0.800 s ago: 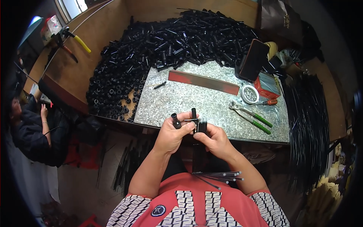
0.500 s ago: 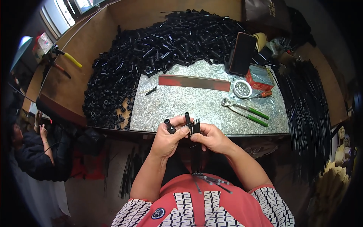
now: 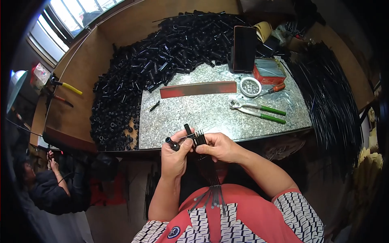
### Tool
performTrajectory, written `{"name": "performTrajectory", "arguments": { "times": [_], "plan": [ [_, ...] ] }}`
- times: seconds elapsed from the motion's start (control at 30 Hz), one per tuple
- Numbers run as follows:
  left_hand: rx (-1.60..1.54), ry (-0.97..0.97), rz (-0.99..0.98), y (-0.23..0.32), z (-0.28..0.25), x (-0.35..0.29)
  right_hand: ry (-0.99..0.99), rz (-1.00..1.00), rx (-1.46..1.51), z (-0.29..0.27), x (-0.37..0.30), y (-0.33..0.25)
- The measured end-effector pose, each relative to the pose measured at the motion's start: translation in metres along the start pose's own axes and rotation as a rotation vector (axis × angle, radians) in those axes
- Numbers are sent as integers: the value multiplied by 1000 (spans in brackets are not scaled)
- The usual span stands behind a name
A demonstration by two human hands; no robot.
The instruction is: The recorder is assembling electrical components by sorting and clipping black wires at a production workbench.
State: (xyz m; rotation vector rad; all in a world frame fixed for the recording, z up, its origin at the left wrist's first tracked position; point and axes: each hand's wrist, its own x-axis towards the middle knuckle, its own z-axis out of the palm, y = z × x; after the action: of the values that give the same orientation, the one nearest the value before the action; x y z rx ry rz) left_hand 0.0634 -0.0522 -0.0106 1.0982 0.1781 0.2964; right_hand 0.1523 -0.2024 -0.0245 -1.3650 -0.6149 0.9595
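Thumb and fingers of my left hand (image 3: 176, 158) are closed round a short black tube (image 3: 172, 143) with an open end. A second black tube (image 3: 187, 129) sticks up between my hands, by the left fingertips. My right hand (image 3: 221, 146) grips the upper end of a bundle of thin black umbrella ribs (image 3: 210, 175). Their slotted tips stand up at my fingers, and the lower ends fan out against my red top. A thin wire crosses near the rib tips; where it is held is hidden by my fingers.
Black tubular parts (image 3: 162, 56) are heaped behind the speckled board (image 3: 194, 109). On it lie a red-grey bar (image 3: 198, 89), green-handled pincers (image 3: 259, 111), a cup of small metal bits (image 3: 250, 87) and a screwdriver (image 3: 277, 88). Black rods (image 3: 328, 93) hang right; another person (image 3: 48, 182) sits left.
My hands, tubes and ribs have shifted slightly left in the picture as the whole view swung. The lower rib ends now fan out leftward and downward. Both grips stay the same.
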Motion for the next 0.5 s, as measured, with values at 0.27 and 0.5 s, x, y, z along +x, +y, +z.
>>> {"name": "performTrajectory", "arguments": {
  "times": [0.27, 0.5],
  "plan": [
    [-151, -125, -2, -4, -12, -2, -73, -17, 51, 2, -6, -8],
    [29, 8, 55, 0, -1, -5, 11, -40, 5, 2, -2, 1]
  ]
}}
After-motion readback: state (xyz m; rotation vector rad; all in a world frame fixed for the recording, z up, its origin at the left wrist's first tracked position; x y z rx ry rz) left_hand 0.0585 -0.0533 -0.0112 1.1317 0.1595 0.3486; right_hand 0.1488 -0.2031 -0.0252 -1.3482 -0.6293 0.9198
